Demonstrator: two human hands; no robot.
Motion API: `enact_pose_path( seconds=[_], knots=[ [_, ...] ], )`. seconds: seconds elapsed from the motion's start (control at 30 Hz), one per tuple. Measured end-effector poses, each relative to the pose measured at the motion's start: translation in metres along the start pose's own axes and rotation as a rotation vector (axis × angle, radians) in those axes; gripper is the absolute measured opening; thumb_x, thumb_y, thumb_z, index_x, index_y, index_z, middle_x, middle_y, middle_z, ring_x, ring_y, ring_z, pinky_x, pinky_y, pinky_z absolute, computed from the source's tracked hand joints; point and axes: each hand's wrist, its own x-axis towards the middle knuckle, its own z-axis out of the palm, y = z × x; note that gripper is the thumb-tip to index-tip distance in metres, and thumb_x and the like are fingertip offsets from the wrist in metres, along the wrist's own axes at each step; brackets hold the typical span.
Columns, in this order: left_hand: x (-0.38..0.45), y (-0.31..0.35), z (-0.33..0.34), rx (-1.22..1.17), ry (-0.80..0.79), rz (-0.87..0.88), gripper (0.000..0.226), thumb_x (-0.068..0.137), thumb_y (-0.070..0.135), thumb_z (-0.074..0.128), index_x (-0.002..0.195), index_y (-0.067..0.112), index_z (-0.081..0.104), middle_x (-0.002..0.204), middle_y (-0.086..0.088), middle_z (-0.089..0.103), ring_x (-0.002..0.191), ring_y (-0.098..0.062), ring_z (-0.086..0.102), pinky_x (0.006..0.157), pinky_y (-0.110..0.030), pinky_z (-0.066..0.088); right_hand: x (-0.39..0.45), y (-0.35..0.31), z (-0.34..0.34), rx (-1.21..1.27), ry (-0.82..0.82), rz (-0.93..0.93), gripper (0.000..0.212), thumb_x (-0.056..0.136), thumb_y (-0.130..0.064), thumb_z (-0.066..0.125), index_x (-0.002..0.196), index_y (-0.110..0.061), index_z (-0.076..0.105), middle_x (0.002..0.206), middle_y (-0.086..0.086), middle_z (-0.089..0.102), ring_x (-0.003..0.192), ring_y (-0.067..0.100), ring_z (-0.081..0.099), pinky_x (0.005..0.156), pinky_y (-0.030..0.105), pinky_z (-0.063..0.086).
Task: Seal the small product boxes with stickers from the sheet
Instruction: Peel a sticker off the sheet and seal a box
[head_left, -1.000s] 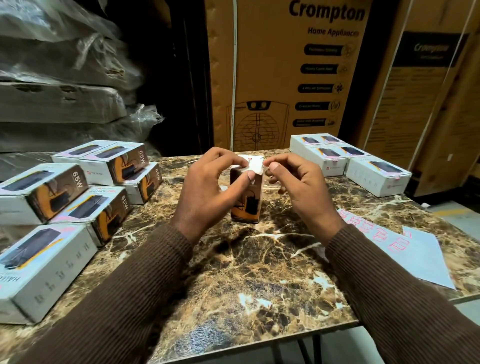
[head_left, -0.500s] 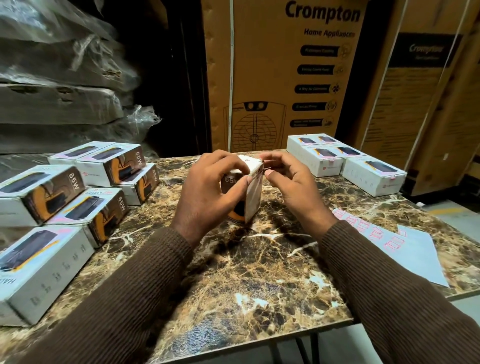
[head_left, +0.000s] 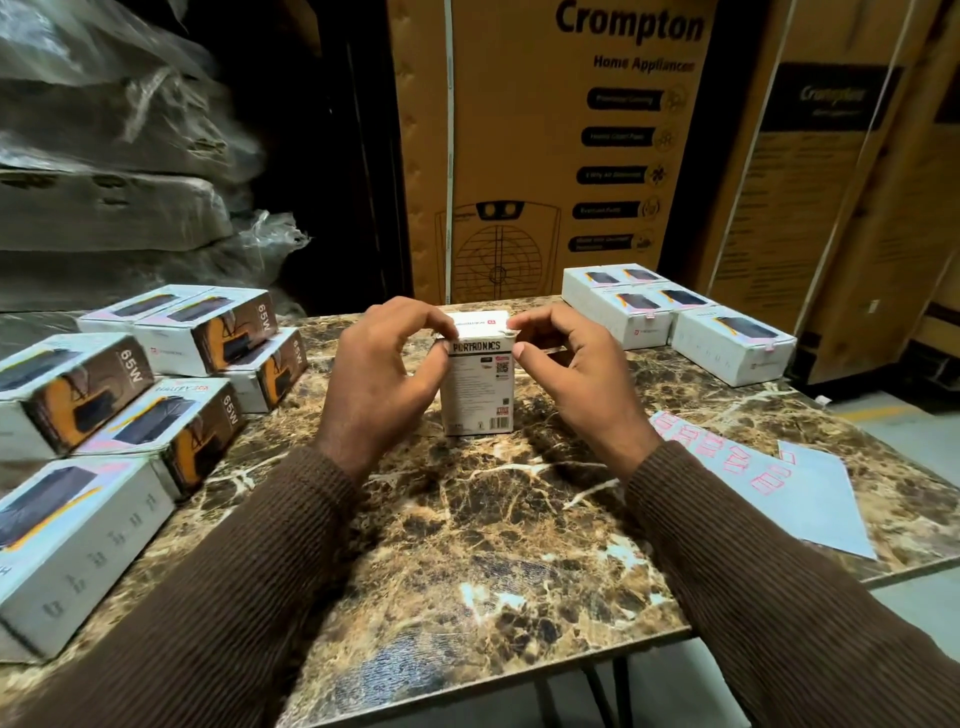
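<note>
Fingertips of the left hand (head_left: 382, 364) and right hand (head_left: 571, 364) pinch the top corners of a small white box (head_left: 480, 387), curled round it from both sides. The box stands upright on the marble table (head_left: 493, 519), its "PORTRONICS" face toward the camera. To the right lies the sticker sheet (head_left: 753, 467). Flat boxes lie far right (head_left: 675, 317); others are stacked at left (head_left: 156, 374).

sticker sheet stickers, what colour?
Pink outlines on the pale sticker sheet; head view.
</note>
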Motion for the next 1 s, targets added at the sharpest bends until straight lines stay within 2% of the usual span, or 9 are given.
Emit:
enact_pose_path(
  seconds=[0.2,0.37,0.47,0.57,0.7,0.77,0.8,0.9,1.0],
  knots=[
    [-0.002,0.004,0.000,0.002,0.023,0.017,0.009,0.094,0.015,0.070,0.102,0.018,0.071,0.111,0.005,0.065,0.107,-0.014,0.058,0.089,-0.038,0.054,0.000,-0.001,0.000,-0.028,0.014,-0.024,0.018,0.100,-0.015,0.068,0.117,-0.017,0.071,0.111,-0.008,0.072,0.103,0.007,0.067,0.087,0.035,0.061],
    [-0.005,0.024,0.002,0.010,0.085,0.110,0.010,0.093,0.008,0.073,0.102,0.011,0.073,0.110,0.000,0.064,0.106,-0.018,0.057,0.085,-0.037,0.051,0.004,-0.006,-0.013,0.173,0.121,0.081,0.018,0.099,-0.008,0.067,0.115,-0.013,0.074,0.105,-0.001,0.075,0.096,0.007,0.068,0.079,0.030,0.059],
    [-0.012,0.044,0.012,-0.042,-0.017,0.216,0.011,0.093,0.008,0.074,0.103,0.011,0.074,0.111,0.000,0.066,0.105,-0.018,0.058,0.085,-0.039,0.051,0.008,-0.018,-0.036,0.374,0.198,0.162,0.018,0.099,-0.005,0.066,0.113,-0.011,0.074,0.103,0.007,0.074,0.092,0.016,0.068,0.072,0.026,0.056],
    [-0.022,0.059,0.029,-0.127,-0.264,0.311,0.015,0.095,0.019,0.070,0.108,0.017,0.075,0.115,0.004,0.067,0.110,-0.014,0.060,0.092,-0.037,0.054,0.003,-0.024,-0.075,0.413,0.199,0.201,0.015,0.099,-0.007,0.067,0.112,-0.011,0.075,0.101,0.012,0.074,0.087,0.014,0.067,0.072,0.025,0.055],
    [-0.038,0.074,0.047,-0.179,-0.535,0.339,0.026,0.104,0.037,0.058,0.120,0.024,0.074,0.127,0.011,0.065,0.120,-0.005,0.056,0.100,-0.034,0.053,-0.019,-0.001,-0.137,0.109,-0.025,0.188,0.013,0.099,-0.009,0.070,0.110,-0.011,0.077,0.105,0.015,0.075,0.087,0.018,0.067,0.074,0.027,0.055],
    [-0.041,0.078,0.053,-0.171,-0.600,0.359,0.032,0.107,0.042,0.054,0.127,0.025,0.073,0.132,0.011,0.064,0.122,-0.004,0.056,0.101,-0.033,0.051,-0.029,0.019,-0.163,-0.137,-0.148,0.173,0.013,0.097,-0.009,0.072,0.107,-0.016,0.079,0.100,0.005,0.078,0.089,0.023,0.070,0.082,0.038,0.058],
    [-0.041,0.079,0.056,-0.160,-0.624,0.370,0.035,0.107,0.046,0.052,0.129,0.026,0.071,0.134,0.012,0.063,0.124,-0.003,0.055,0.102,-0.033,0.051,-0.033,0.028,-0.173,-0.266,-0.201,0.166,0.014,0.097,-0.010,0.074,0.105,-0.019,0.080,0.099,-0.002,0.078,0.090,0.020,0.071,0.085,0.040,0.059],
    [-0.040,0.083,0.066,-0.131,-0.689,0.353,0.047,0.106,0.059,0.045,0.138,0.030,0.066,0.142,0.015,0.059,0.129,0.001,0.052,0.105,-0.036,0.051,-0.047,0.044,-0.191,-0.482,-0.346,0.177,0.018,0.094,-0.011,0.076,0.104,-0.026,0.080,0.098,-0.015,0.077,0.090,0.002,0.071,0.083,0.030,0.060],
    [-0.038,0.091,0.075,-0.136,-0.733,0.338,0.052,0.105,0.063,0.045,0.143,0.031,0.062,0.144,0.015,0.058,0.131,0.000,0.051,0.107,-0.039,0.050,-0.057,0.052,-0.197,-0.545,-0.440,0.156,0.019,0.093,-0.016,0.079,0.105,-0.031,0.080,0.098,-0.021,0.075,0.092,-0.004,0.069,0.076,0.017,0.050]
  ],
)
